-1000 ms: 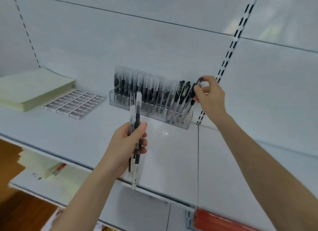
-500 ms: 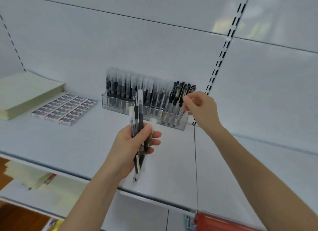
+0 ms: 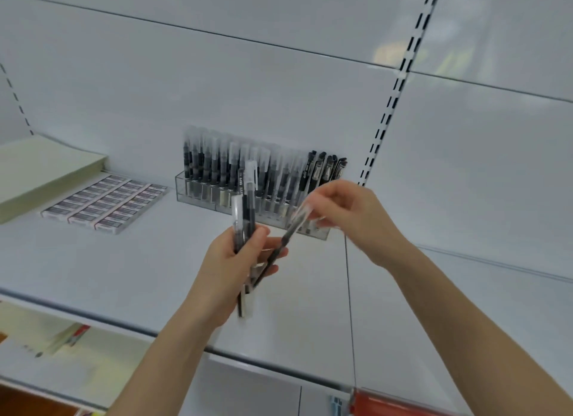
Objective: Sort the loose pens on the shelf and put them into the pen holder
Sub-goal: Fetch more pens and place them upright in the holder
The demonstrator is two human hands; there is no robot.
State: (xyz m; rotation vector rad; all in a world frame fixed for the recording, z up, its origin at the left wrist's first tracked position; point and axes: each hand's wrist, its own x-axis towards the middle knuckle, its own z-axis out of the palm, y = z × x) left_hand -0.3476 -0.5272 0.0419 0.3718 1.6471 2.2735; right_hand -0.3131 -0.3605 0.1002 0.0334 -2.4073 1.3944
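A clear acrylic pen holder [image 3: 198, 192] stands at the back of the white shelf [image 3: 108, 267], filled with several upright black pens, clear-capped on the left and black clip pens [image 3: 322, 171] at its right end. My left hand [image 3: 229, 276] grips a bunch of black pens [image 3: 246, 217] with clear caps, held upright in front of the holder. My right hand [image 3: 353, 217] pinches the clear-capped end of one pen [image 3: 290, 232] that slants down into the bunch.
Rows of small boxed erasers [image 3: 102, 203] lie left of the holder, beside a stack of pale green paper [image 3: 40, 171]. A slotted upright [image 3: 390, 102] runs up the back wall. A red label strip [image 3: 403, 404] sits at the lower shelf edge.
My right hand has come away from the holder's right end, down to the bunch in my left hand, and now pinches one pen there. The view shifted slightly.
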